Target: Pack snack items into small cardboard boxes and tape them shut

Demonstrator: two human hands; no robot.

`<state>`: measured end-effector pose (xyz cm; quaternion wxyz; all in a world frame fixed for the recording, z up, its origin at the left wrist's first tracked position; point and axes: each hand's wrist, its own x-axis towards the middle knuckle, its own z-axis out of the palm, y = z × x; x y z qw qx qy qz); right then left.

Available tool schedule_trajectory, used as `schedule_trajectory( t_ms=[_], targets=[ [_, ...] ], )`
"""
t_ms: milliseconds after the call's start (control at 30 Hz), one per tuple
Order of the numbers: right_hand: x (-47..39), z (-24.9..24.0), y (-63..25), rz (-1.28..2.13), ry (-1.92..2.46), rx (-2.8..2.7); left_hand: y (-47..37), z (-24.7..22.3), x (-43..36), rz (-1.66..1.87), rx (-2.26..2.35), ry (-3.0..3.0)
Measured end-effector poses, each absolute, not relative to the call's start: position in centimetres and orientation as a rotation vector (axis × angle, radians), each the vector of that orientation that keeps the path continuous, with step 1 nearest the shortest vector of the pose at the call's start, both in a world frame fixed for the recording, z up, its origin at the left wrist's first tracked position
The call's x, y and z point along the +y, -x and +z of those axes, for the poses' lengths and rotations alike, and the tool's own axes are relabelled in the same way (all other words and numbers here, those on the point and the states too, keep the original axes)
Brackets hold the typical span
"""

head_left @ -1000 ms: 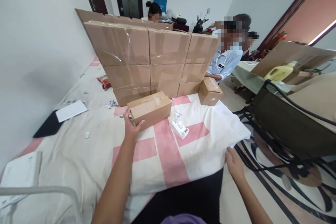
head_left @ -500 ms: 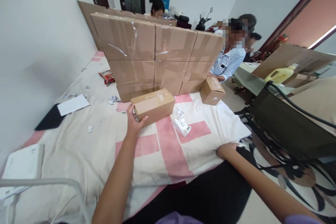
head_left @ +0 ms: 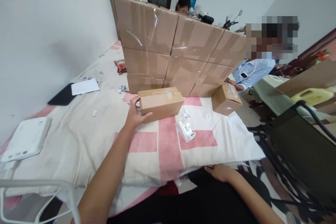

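Note:
A closed, tape-sealed cardboard box (head_left: 161, 108) lies lengthwise on the cloth-covered table. My left hand (head_left: 136, 113) grips its left end, with the thumb along the front face and the fingers around the end. A white tape dispenser (head_left: 186, 131) stands just in front of the box, with a crumpled scrap (head_left: 186, 114) behind it. At the table's near edge, over my dark-clothed lap, is my right hand (head_left: 222, 172). Its fingertips reach the hanging cloth edge and are partly hidden, so whether they hold anything cannot be made out.
A wall of stacked, taped boxes (head_left: 147, 31) rises behind the box. Another box (head_left: 227, 98) sits to its right, near a co-worker in a blue shirt (head_left: 258, 71). At left are a white sheet (head_left: 85, 86), a white device (head_left: 27, 138) and a metal rail (head_left: 34, 183).
My right hand has moved left and down along the table edge toward my lap. My left hand stays on the box. The camera view has turned slightly left.

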<state>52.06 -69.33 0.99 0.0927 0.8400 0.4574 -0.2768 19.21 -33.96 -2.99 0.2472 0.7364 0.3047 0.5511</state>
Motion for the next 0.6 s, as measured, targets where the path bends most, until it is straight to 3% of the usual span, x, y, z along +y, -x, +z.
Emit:
schedule_trajectory(
  t_ms=[167,267,333,433,500,600],
  targets=[
    [-65.7,7.9,-47.3,-1.903,-1.57,1.775,-18.9,-2.9,-34.0,1.507,0.839,-2.024],
    [-60.6,11.7,-49.2,-2.208,-1.529,2.024,-18.3,-2.9,-34.0,1.511,0.808,-2.025],
    [-56.9,11.3,-51.8,-1.947,-2.177,2.291,-17.8,-3.0,-34.0,1.5,0.784,-2.03],
    [-52.9,6.6,-54.7,-0.832,-2.993,2.401,-17.4,-3.2,-33.9,1.497,0.764,-2.046],
    [-51.9,2.8,-55.5,-0.41,-2.905,2.442,-17.2,-3.5,-33.6,1.522,0.759,-2.062],
    [-51.9,-0.8,-55.8,-0.116,-2.698,2.442,-17.2,-4.1,-33.1,1.554,0.757,-2.071]
  ],
)
